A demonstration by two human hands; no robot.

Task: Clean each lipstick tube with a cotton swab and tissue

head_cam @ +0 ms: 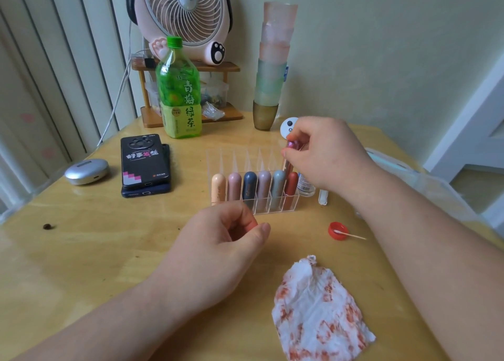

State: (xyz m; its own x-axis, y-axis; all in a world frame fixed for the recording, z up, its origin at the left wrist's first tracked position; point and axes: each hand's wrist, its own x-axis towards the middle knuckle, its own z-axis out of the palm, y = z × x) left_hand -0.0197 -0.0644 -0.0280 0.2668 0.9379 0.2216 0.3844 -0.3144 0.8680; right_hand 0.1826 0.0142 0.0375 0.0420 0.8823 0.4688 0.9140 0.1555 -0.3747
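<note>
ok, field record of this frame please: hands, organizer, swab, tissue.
left hand: loosely curled, nothing visible in it, before clear acrylic organizer
right hand: pinches shiny pink lipstick tube over organizer's back row
front row: six rounded tubes, upright
wooden-stick cotton swab: tip in red plastic bottle cap
white tissue: red-stained, flat on yellow wooden table

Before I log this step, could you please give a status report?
Right hand pinches pink lipstick tube at organizer back row. Left hand loosely curled, empty, before organizer. Swab on red cap, stained tissue aside.
</note>
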